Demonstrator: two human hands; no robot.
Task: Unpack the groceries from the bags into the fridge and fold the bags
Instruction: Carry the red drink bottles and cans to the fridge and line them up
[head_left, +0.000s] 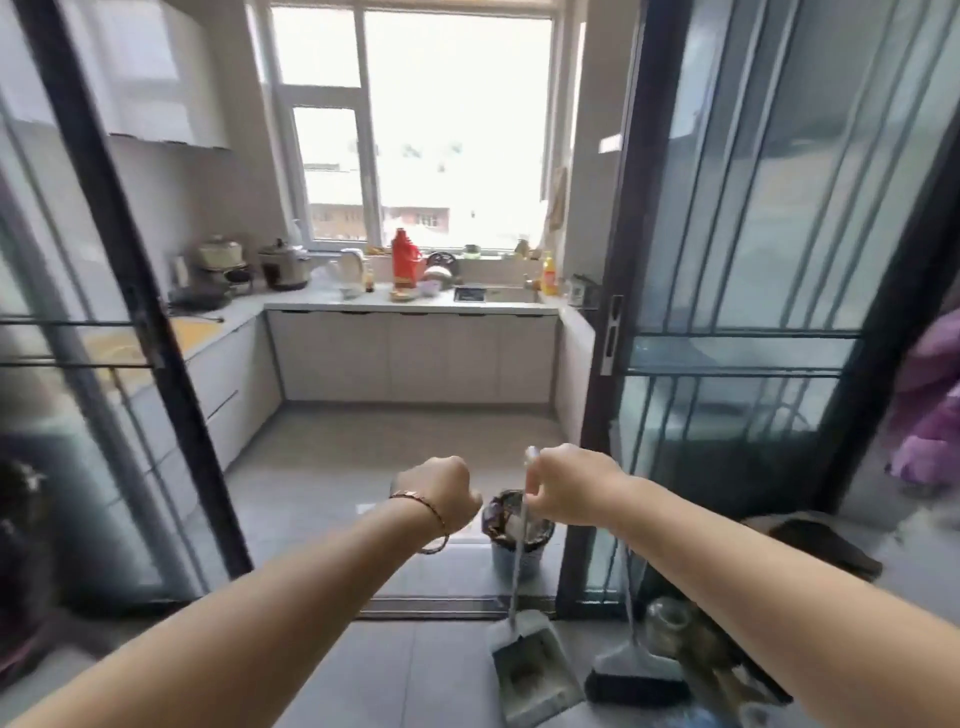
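No text, label, brand or number could be read anywhere in the kitchen doorway. The red flask and the yellow bottle on the counter showed only blurred colour where labels might have stood. The door's lock plate bore no legible marking.

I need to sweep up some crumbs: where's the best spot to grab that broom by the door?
Grip the broom high on its thin handle, coming from the kitchen side. It stands nearly upright against the glass door, bristles on the floor, so the handle's top is nearest and unobstructed.
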